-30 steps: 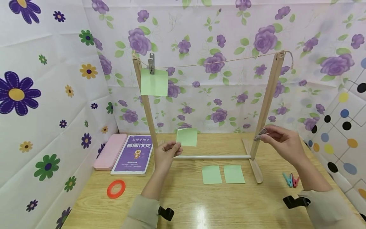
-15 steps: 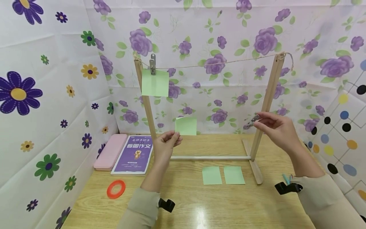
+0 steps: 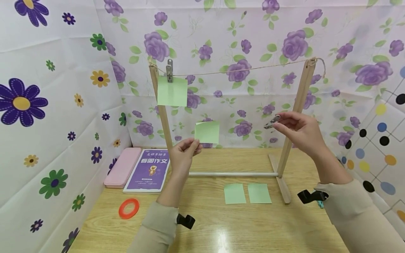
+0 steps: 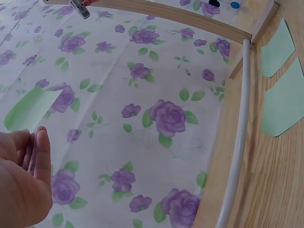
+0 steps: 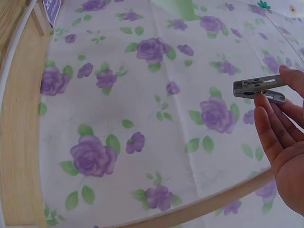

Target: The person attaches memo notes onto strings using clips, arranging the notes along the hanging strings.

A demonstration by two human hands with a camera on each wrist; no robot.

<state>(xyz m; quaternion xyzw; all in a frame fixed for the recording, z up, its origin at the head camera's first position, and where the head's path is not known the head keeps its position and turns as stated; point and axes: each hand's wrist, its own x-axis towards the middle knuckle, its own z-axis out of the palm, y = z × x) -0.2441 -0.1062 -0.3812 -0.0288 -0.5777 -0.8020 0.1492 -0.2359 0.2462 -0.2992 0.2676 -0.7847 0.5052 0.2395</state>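
Observation:
My left hand pinches a green sticky note by its lower left corner, below the string and right of the left post. In the left wrist view the note bends a little above the fingertips. Between thumb and fingers, my right hand holds a grey clothespin in front of the right post. The clothespin points left in the right wrist view. Another green note hangs from the string under a grey clothespin near the left post.
Two green notes lie on the table before the white crossbar. Wooden posts hold the string. At left are a pink case, a purple book and a red ring. My right sleeve partly hides a blue clothespin.
Both hands have risen. The left lifts its note off the level of the tabletop; the right carries its clothespin up and to the left.

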